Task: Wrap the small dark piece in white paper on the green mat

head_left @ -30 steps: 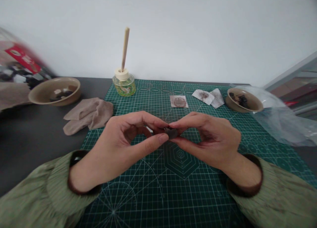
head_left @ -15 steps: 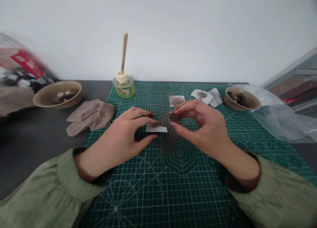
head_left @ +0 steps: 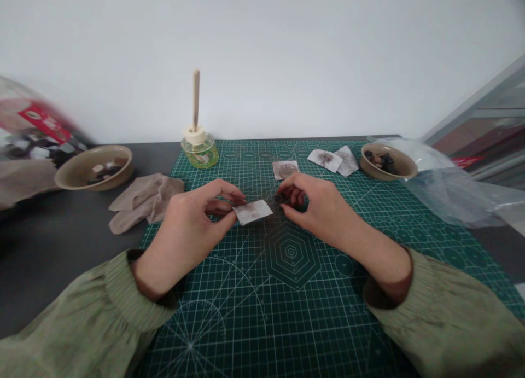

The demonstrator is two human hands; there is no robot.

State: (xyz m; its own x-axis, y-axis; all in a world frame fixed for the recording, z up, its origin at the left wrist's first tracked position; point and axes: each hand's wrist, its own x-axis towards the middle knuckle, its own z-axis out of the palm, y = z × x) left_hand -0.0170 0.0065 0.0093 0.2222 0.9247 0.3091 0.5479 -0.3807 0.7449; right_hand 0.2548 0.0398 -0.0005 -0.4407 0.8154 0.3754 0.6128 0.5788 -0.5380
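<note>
My left hand (head_left: 200, 214) pinches a small white paper square (head_left: 253, 211) between thumb and fingers, left of the middle of the green cutting mat (head_left: 229, 323). Brown smudges mark its upper face. A sliver of blue-green shows under its near left edge; what that is I cannot make out. Just to the right, my right hand (head_left: 314, 200) is closed on a small dark brown piece (head_left: 279, 198) at its fingertips, apart from the paper. Beyond it another smudged paper square (head_left: 286, 170) lies flat on the mat.
Two more smudged papers (head_left: 325, 160) lie by a right-hand bowl (head_left: 388, 175) of dark pieces. Clear plastic (head_left: 447, 197) spreads beside it. A glass jar (head_left: 200, 151) holds an upright stick. Leftward are a brown cloth (head_left: 147, 200), another bowl (head_left: 74, 178) and a bag (head_left: 41, 126).
My left hand has moved slightly left, and the paper has turned so its face shows more. The dark green block under it has gone nearly out of sight. My right hand's fingers have curled in.
</note>
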